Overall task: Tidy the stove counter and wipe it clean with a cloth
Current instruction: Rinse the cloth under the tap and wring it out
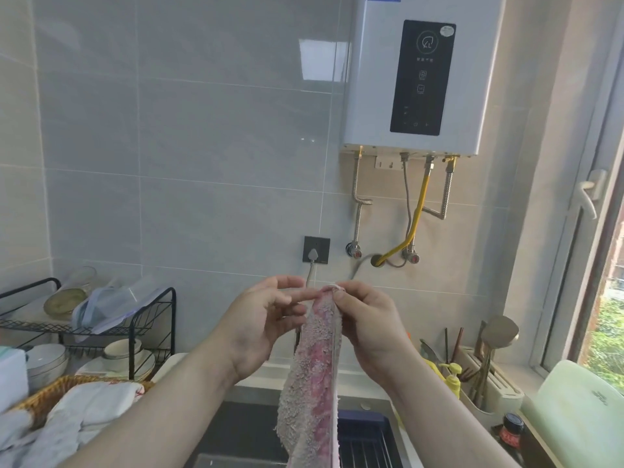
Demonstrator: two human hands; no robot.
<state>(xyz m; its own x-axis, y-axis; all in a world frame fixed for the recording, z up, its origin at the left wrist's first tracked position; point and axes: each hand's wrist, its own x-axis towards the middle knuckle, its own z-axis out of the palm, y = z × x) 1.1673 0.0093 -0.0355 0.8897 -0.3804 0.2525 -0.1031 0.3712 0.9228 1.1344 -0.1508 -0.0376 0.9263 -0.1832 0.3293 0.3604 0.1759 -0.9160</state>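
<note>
1. Both forearms rise from the bottom edge, and the hands meet at chest height in front of the tiled wall (202, 163).
2. The right hand (368, 325) has its fingers curled in, knuckles toward the camera, and pinches the top edge of the cloth (314, 366).
3. The left hand (260, 329) is turned palm inward with its fingers half curled. Its thumb and forefinger reach to the cloth's top corner (whether they actually grip it, I cannot tell).
4. The cloth, pinkish grey and nubbly, hangs straight down from the hands as a long narrow strip. Its lower end runs out of view.
5. It hangs over the dark sink (243, 427).
6. Left of the sink stand a black dish rack (148, 319) holding bowls (47, 361) and a wicker basket (50, 388) with white fabric in it.
7. On the right, a utensil holder (489, 396) and a yellow bottle (452, 380) sit near the window (607, 298).
8. A white water heater (371, 79) is mounted high on the wall, pipes running down from it, with a dark socket (320, 248) lower and to the left.
</note>
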